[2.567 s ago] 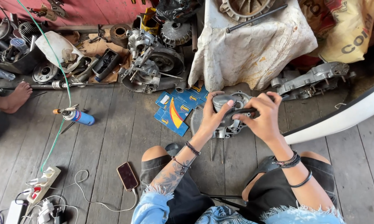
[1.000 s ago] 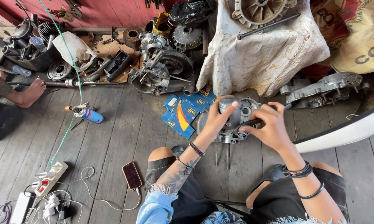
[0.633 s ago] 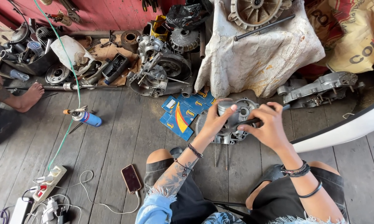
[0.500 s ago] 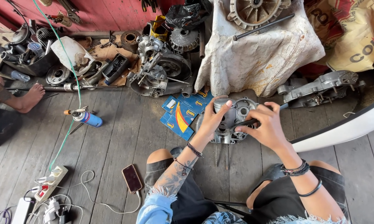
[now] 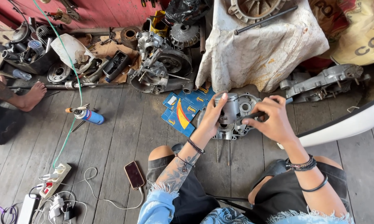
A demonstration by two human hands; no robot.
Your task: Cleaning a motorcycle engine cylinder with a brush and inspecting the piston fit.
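My left hand [image 5: 213,115] grips a grey metal piston [image 5: 230,108], held upright over an engine crankcase [image 5: 236,124] that stands on the wooden floor in front of my knees. My right hand [image 5: 271,122] pinches a thin dark tool [image 5: 257,114] whose tip points at the side of the piston. Both wrists wear dark bracelets. Two metal studs stick out from the crankcase toward me.
Blue parts boxes [image 5: 182,110] lie left of the crankcase. An engine block [image 5: 160,68] and scattered parts sit behind. A cloth-covered heap [image 5: 261,49] is at the back. A blue gas torch [image 5: 87,116], phone [image 5: 134,175], power strip [image 5: 54,178] and another person's foot [image 5: 31,96] are to the left.
The view has shifted slightly. My hands have stayed on the piston and tool over the crankcase, with only small finger adjustments.
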